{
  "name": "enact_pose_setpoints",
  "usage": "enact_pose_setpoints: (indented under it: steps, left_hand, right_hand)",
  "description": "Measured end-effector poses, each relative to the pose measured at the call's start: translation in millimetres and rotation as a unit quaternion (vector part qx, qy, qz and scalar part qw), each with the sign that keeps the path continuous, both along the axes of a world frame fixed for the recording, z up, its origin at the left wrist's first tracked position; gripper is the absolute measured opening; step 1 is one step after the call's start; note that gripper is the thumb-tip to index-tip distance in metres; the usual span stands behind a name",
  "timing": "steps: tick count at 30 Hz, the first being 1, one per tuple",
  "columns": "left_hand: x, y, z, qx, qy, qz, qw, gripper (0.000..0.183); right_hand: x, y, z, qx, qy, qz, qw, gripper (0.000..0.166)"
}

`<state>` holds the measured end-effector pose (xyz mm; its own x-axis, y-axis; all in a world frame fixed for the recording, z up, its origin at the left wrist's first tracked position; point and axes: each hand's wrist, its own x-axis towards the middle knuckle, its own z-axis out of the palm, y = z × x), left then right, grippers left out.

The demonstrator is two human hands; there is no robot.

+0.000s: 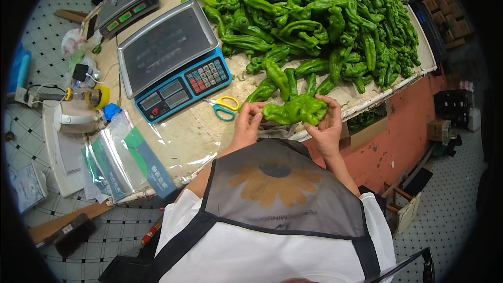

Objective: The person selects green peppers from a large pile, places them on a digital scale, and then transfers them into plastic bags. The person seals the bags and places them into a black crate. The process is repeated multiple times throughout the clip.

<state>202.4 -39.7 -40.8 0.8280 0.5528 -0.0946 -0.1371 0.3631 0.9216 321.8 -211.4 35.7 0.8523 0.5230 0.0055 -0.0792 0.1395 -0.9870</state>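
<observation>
Between my two hands is a wrinkled green pepper [294, 110], held level above the table's front edge. My left hand [247, 122] pinches its narrow end between thumb and fingers. At the broad, lumpy end, my right hand [328, 124] grips with thumb below and fingers above. Just beyond the held pepper lie several loose green peppers [277, 76], at the near side of a large heap of green peppers [314, 15]. Scissors with yellow and teal handles [224, 107] rest on the table left of my left hand.
A blue digital scale [180, 82] with a metal pan stands left of the heap, and a second scale [129, 4] is behind it. Printed plastic bags [137, 157] lie at the front left, near an electric kettle [74, 117] and yellow tape [98, 97]. A cardboard box [369, 131] sits under the table.
</observation>
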Motion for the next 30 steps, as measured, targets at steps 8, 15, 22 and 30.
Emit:
enact_pose_setpoints:
  steps: [8,15,22,30]
  left_hand:
    - [-19,44,0,0.115,0.101,0.028,0.988,0.032]
    - [-5,27,24,0.425,0.032,0.064,0.903,0.020]
    - [4,14,31,0.515,0.005,0.041,0.856,0.023]
    - [7,6,29,0.533,-0.004,0.056,0.844,0.020]
  right_hand:
    - [18,-8,-26,0.052,0.002,0.016,0.999,0.072]
    - [27,-7,-31,0.045,0.030,0.029,0.998,0.072]
    - [28,-4,-20,0.042,0.043,0.043,0.997,0.071]
    - [21,-2,-15,0.038,0.018,0.021,0.999,0.071]
